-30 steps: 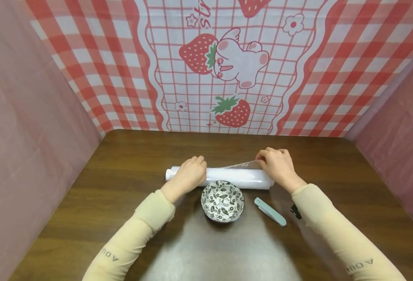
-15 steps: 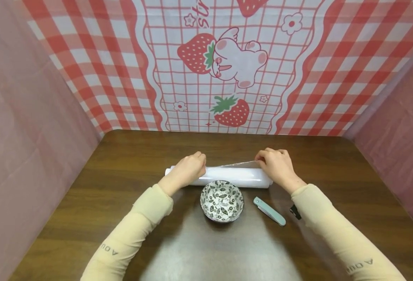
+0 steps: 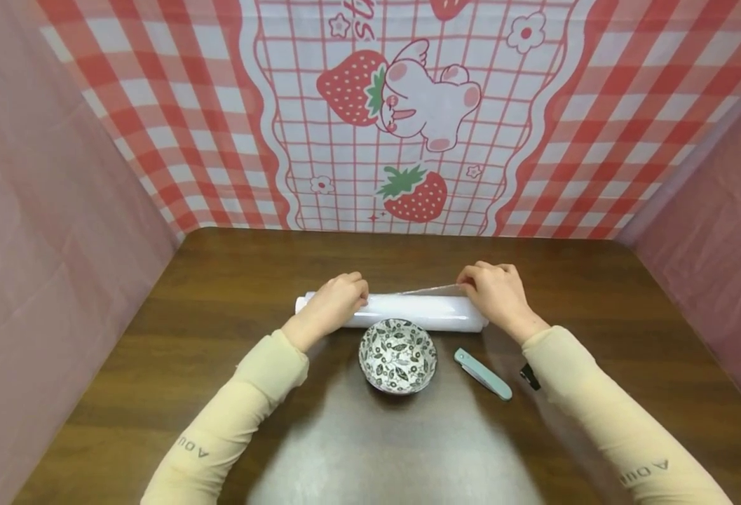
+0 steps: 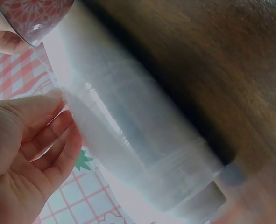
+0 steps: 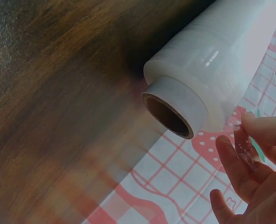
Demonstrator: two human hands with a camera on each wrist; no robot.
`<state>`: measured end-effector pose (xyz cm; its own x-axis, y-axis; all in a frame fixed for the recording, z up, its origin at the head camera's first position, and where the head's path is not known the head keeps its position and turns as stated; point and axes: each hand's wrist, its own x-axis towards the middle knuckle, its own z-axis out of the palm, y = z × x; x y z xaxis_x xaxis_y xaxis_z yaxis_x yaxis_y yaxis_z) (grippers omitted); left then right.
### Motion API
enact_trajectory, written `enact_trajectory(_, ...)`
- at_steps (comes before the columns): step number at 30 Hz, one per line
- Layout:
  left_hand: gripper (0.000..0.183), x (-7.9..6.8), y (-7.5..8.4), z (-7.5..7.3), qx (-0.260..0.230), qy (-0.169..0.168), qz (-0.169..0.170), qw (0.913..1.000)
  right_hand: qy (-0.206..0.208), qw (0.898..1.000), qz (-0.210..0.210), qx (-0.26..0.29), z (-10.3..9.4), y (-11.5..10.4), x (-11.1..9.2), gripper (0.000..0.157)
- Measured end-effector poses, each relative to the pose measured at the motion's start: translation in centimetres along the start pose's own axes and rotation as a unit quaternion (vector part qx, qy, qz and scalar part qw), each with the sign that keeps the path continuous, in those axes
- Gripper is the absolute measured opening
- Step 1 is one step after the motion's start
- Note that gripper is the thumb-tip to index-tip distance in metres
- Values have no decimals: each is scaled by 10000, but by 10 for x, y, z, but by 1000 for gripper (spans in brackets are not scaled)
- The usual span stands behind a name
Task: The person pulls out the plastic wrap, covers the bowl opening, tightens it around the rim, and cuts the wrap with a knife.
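Note:
A thick white roll of plastic wrap (image 3: 420, 313) lies crosswise on the table. My left hand (image 3: 338, 301) is over its left part; in the left wrist view, thumb and fingertips pinch at the film's edge along the roll. Beyond the roll's right end, my right hand (image 3: 495, 294) pinches the loose film edge (image 3: 436, 289) between thumb and finger, holding it slightly raised. The right wrist view shows clear film bunched at those fingers and the roll's hollow cardboard core (image 5: 168, 114). A bowl with a dark leaf pattern (image 3: 398, 358) stands just in front of the roll.
A pale green folding knife (image 3: 484, 374), folded, lies right of the bowl. The brown wooden table (image 3: 219, 280) ends at a red-and-white strawberry cloth (image 3: 417, 196) behind. Pink cloth (image 3: 61, 245) hangs at both sides.
My left hand has shifted slightly left along the roll and its fingers have moved at the film's edge. The right hand keeps its pinch, nearly still. Bowl and knife stay put.

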<state>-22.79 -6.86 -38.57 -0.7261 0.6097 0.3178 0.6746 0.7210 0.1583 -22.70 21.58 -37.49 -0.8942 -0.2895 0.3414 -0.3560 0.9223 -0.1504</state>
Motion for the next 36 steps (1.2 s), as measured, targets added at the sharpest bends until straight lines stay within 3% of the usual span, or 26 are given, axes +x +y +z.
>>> enact_trajectory(9, 5, 4, -3, -1, 475, 285, 555, 9969, -45, 10000, 22, 20, -3, -1, 2, 6)
enact_trajectory(19, 9, 18, -13, -11, 175, -587, 584, 9964, -42, 10000, 12, -15, -1, 0, -1, 5)
enact_trajectory(29, 8, 21, -32, -11, -1196, -809, -284, 9891, -35, 10000, 0, 8, -2, -2, 1, 7)
enact_trajectory(33, 10, 14, -31, -12, -1289, -696, -523, 9878, -39, 10000, 48, 2, -2, 0, 2, 7)
enact_trajectory(36, 17, 4, -29, -14, -1046, -610, -599, 9908, -18, 10000, 26, 25, -2, 0, 2, 6)
